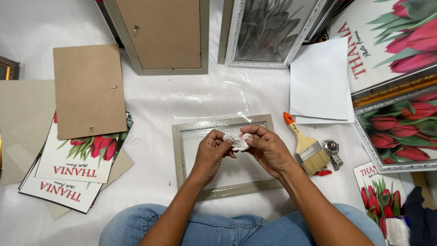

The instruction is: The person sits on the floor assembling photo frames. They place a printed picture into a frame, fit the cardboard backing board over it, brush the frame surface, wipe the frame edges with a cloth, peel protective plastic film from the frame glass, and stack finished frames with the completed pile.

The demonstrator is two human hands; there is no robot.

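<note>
Both my hands meet over a small silver-grey picture frame that lies flat on the white floor cover in front of my knees. My left hand and my right hand pinch a crumpled wad of clear plastic film between their fingertips. More clear film lies loose over the frame's far edge. The frame's pane is under my hands and partly hidden by them.
A flat paintbrush with an orange handle and a wristwatch lie right of the frame. White paper sheets sit beyond them. Brown backing board tops a stack of tulip prints on the left. Larger frames lean at the back and right.
</note>
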